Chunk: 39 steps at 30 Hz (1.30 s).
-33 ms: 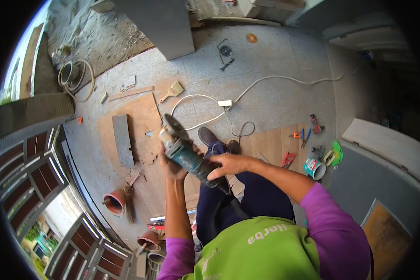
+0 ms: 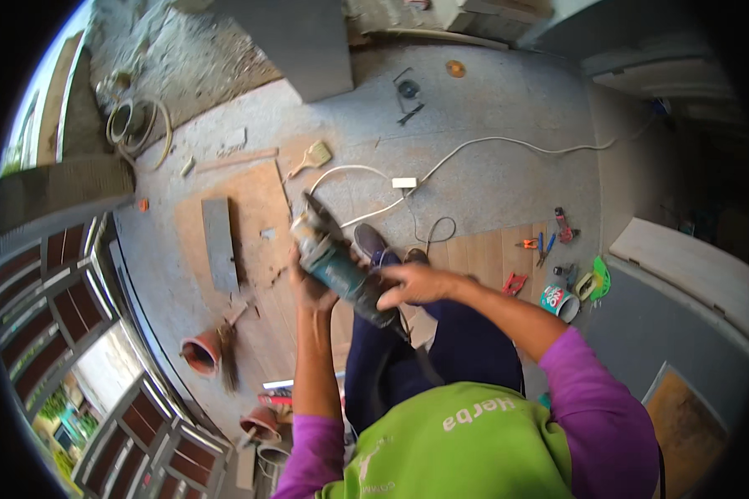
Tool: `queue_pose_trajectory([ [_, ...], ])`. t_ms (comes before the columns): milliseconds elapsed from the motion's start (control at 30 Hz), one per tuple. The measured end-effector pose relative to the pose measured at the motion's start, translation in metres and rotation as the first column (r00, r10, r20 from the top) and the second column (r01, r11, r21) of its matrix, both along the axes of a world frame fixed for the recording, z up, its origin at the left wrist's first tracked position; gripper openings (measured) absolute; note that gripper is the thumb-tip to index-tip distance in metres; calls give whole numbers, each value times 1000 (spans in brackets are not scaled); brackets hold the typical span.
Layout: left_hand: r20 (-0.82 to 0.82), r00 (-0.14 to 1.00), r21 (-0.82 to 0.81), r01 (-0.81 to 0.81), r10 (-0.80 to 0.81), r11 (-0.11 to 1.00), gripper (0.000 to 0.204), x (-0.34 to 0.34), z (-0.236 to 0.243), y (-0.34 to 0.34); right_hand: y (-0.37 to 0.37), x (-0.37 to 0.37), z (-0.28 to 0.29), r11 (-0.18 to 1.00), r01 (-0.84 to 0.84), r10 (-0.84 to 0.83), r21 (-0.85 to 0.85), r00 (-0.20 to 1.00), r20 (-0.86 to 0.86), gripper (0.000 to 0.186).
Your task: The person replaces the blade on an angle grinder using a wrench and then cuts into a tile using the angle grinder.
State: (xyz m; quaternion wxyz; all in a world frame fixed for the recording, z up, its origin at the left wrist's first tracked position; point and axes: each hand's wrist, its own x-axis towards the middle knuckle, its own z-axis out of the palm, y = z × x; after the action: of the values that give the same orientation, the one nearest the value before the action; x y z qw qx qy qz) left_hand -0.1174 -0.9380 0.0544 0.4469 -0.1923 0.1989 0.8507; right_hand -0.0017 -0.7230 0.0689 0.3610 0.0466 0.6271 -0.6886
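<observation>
A teal and black angle grinder (image 2: 337, 273) is held slantwise over my legs, its disc (image 2: 319, 209) pointing up and to the left. My left hand (image 2: 310, 289) wraps round its front part from the left, below the metal gear head. My right hand (image 2: 416, 284) lies on the rear of the body from the right, thumb against the dark casing; it is slightly blurred and its fingertips are partly hidden. A dark cord leaves the grinder's rear end and runs down between my legs.
Ahead on the floor are a white extension socket (image 2: 404, 183) with its cable, a paintbrush (image 2: 314, 155) and a grey strip (image 2: 219, 244) on a brown board. Pliers (image 2: 548, 246) and a can (image 2: 559, 301) are at the right. A reddish bucket (image 2: 201, 353) stands at left.
The grinder and my left hand have shifted slightly right in the picture. My right hand has moved a little up along the rear casing, its fingers looking looser.
</observation>
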Motion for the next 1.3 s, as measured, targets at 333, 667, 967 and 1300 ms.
queue_pose_trajectory([
  [333,29,999,87,-44,42,995,67,-44,-15,96,196,-21,-61,763,133,-200,633,979,35,39],
  [667,57,991,141,-124,117,982,75,-36,-71,187,306,-100,-187,780,-99,126,619,992,0,31],
  [967,33,968,24,-250,249,968,82,-31,-177,224,366,-166,-383,649,-202,420,734,899,-124,34],
  [1300,72,991,-148,-99,110,984,89,-76,-362,195,361,-248,-612,526,68,634,848,633,-444,19],
])
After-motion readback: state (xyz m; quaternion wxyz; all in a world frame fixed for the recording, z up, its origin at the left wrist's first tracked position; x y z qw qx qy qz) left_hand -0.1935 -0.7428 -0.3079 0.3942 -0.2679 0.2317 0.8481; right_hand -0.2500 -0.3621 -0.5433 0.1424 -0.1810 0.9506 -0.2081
